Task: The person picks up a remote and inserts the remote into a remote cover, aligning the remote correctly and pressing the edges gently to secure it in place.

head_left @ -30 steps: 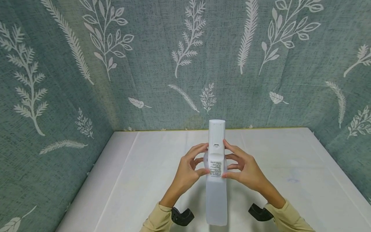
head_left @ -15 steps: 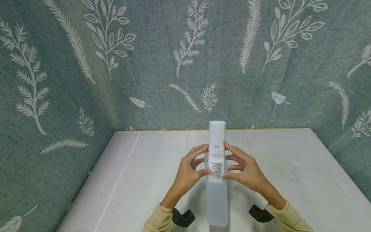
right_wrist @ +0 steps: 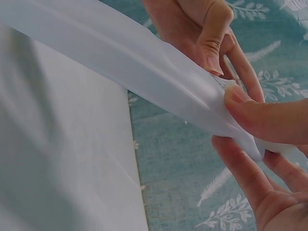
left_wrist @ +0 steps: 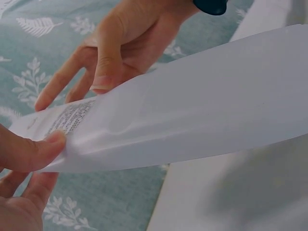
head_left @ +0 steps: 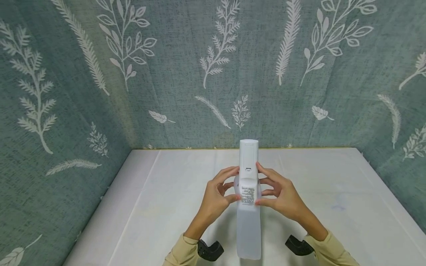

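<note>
Held up in the middle of the head view is a long white plastic device (head_left: 249, 155) with a small port and a block of grey print on its back. A smooth, pale, paddle-like part (head_left: 249, 232) extends from it toward the person; its exact kind does not show. On its left edge, my left hand (head_left: 217, 194) pinches the device near the print with thumb and fingers. My right hand (head_left: 281, 192) grips the opposite edge at the same height. In the left wrist view, the left thumb (left_wrist: 50, 144) presses beside the printed label (left_wrist: 72, 115). The device's far face is hidden.
Below is a white-covered table (head_left: 159, 207), with a green leaf-patterned cloth (head_left: 179, 66) standing behind it and along both sides. Black wrist straps (head_left: 210, 250) and pale yellow sleeves (head_left: 183, 251) are on both arms.
The head view has shifted slightly. Both hands keep their grip on the device, whose top end sits marginally lower in the view.
</note>
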Available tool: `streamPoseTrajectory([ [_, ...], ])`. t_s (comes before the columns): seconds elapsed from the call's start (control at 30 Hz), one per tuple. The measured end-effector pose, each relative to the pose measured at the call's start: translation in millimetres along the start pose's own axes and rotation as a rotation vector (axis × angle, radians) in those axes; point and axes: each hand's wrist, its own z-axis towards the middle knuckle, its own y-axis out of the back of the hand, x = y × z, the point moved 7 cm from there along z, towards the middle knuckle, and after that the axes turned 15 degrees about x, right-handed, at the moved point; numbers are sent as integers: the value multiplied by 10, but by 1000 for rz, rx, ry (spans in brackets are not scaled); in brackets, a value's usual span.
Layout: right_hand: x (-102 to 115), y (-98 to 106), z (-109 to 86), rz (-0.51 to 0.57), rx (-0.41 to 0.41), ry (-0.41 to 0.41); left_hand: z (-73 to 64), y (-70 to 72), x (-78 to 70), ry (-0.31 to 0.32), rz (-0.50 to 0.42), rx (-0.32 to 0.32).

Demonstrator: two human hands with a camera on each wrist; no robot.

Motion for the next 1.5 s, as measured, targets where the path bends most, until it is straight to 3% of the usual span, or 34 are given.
streamPoseTrajectory([
  [0.7, 36, -10, -21, -11, -11, -24, -20, -19, -5, 19, -9, -19],
  [1.0, 50, 4, -30, -20, -20, -17, -4, -30, -26, -19, -15, -13],
  [1.5, 79, -20, -30, -31, -36, -18, -31, -22, -58, -30, -21, -36],
])
